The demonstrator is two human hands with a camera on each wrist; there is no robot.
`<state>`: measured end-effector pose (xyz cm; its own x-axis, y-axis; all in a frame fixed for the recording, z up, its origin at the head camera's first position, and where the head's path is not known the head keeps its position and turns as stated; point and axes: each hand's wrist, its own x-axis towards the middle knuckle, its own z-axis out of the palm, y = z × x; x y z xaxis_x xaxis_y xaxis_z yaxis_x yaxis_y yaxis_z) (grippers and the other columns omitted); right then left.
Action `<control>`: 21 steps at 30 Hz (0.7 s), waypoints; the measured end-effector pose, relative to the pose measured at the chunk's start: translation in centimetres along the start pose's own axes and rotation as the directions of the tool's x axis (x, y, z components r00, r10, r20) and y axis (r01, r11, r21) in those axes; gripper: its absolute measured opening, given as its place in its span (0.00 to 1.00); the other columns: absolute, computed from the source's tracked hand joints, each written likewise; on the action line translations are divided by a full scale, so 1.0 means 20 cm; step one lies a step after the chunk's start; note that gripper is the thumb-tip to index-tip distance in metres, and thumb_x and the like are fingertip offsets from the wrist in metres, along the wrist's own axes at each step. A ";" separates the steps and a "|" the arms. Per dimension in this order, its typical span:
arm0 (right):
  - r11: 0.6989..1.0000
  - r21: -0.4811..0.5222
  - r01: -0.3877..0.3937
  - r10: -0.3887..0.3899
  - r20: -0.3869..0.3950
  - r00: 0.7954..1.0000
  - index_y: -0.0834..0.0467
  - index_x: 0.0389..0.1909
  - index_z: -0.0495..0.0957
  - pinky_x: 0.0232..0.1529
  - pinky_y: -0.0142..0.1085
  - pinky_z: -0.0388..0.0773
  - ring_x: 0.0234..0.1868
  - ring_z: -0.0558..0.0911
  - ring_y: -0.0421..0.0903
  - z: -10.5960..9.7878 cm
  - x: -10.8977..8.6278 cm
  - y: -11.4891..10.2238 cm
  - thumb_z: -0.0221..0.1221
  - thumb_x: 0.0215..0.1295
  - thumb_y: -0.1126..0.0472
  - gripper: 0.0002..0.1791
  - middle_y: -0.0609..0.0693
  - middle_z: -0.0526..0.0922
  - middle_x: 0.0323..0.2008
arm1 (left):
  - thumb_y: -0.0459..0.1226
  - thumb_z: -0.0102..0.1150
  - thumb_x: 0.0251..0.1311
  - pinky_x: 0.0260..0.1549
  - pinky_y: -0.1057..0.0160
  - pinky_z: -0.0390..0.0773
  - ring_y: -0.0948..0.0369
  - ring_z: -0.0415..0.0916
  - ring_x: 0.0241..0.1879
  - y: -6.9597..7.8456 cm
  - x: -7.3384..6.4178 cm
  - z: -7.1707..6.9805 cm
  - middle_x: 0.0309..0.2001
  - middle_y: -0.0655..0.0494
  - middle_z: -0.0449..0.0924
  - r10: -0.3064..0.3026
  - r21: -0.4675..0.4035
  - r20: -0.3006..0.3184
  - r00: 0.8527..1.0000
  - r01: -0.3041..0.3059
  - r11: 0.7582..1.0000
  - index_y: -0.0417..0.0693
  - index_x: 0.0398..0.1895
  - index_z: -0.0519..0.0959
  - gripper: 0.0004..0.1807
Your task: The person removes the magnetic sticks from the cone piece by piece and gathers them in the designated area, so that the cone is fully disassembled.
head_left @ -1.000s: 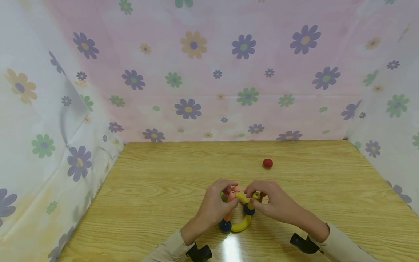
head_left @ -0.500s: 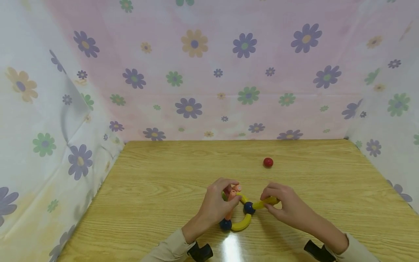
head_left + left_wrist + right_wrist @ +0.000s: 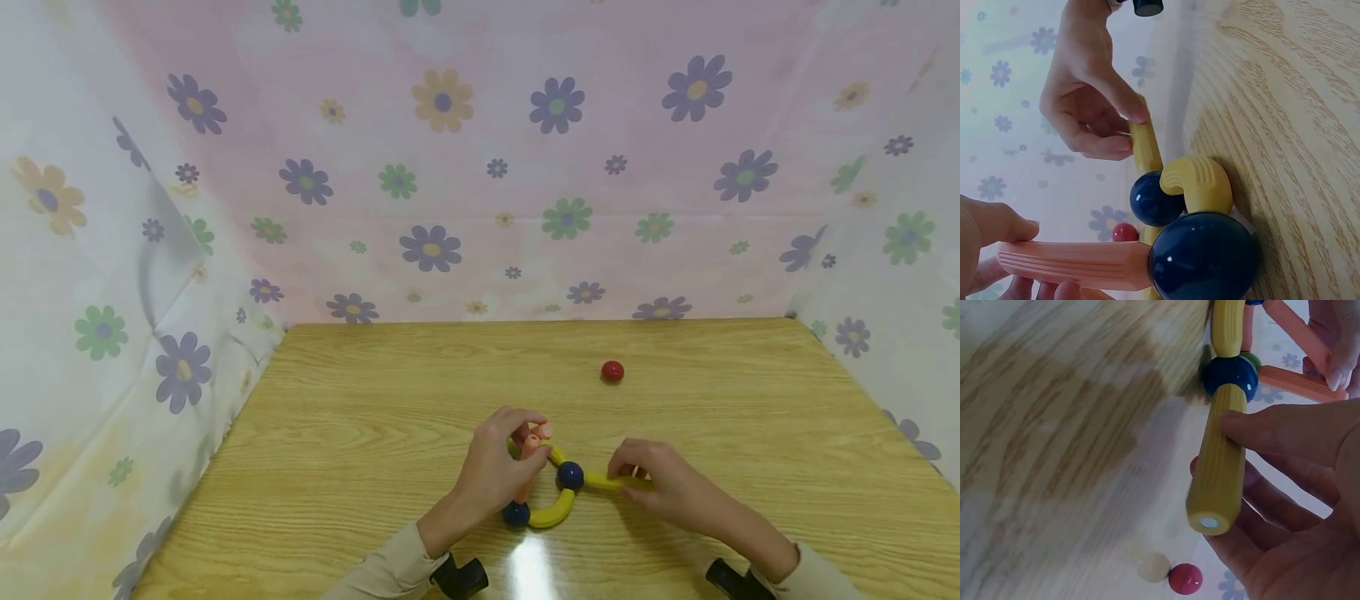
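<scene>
A ring of magnetic building pieces lies on the table: blue balls (image 3: 516,514), curved yellow sticks (image 3: 552,510) and, behind the left hand, a green ball (image 3: 513,448). My left hand (image 3: 491,462) holds salmon-coloured magnetic sticks that rise from the ring; one salmon stick (image 3: 1079,262) meets a blue ball (image 3: 1204,257). Between thumb and fingers, my right hand (image 3: 663,483) pinches a straight-looking yellow magnetic stick (image 3: 1216,469). Its far end meets the right-hand blue ball (image 3: 571,476), and its near end shows a pale round magnet. The stick points right, low over the table.
A red ball (image 3: 612,372) sits by itself farther back on the wooden table (image 3: 375,392). Flower-patterned cloth (image 3: 525,150) hangs behind the table and at both sides. Dark wrist devices (image 3: 461,577) are on both forearms.
My right hand has moved right and then down, swinging the yellow stick from upright over the blue ball to low and pointing right. The left hand stays put.
</scene>
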<state>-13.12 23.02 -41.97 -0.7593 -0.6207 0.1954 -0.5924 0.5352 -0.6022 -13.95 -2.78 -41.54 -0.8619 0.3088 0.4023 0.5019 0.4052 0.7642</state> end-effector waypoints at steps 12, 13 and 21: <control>0.994 0.054 -0.094 0.088 0.115 0.989 0.52 0.35 0.77 0.30 0.32 0.75 0.31 0.74 0.35 0.02 -0.01 0.08 0.67 0.51 0.69 0.13 0.39 0.78 0.33 | 0.33 0.69 0.51 0.28 0.61 0.77 0.66 0.69 0.29 0.00 0.00 0.00 0.30 0.60 0.72 0.000 -0.006 0.001 1.000 0.000 1.000 0.46 0.45 0.81 0.16; 0.992 0.061 -0.111 0.102 0.128 0.986 0.51 0.35 0.77 0.29 0.31 0.74 0.31 0.73 0.34 0.01 -0.01 0.09 0.67 0.52 0.68 0.13 0.39 0.78 0.33 | 0.33 0.69 0.51 0.28 0.61 0.77 0.66 0.69 0.29 0.00 0.00 0.00 0.30 0.60 0.72 -0.001 -0.008 0.003 1.000 0.001 1.000 0.46 0.45 0.81 0.16; 0.993 0.064 -0.095 0.084 0.156 0.984 0.51 0.36 0.77 0.29 0.32 0.73 0.30 0.73 0.35 -0.01 0.01 0.09 0.66 0.56 0.63 0.10 0.39 0.77 0.32 | 0.33 0.69 0.51 0.28 0.63 0.76 0.66 0.69 0.29 0.01 0.00 -0.01 0.30 0.60 0.72 0.003 -0.011 0.002 1.000 -0.003 1.000 0.47 0.45 0.81 0.16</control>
<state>-14.34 24.06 -42.82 -0.7552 -0.6552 0.0209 -0.4990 0.5539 -0.6665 -13.91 -2.82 -41.38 -0.8599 0.3122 0.4038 0.5040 0.3947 0.7683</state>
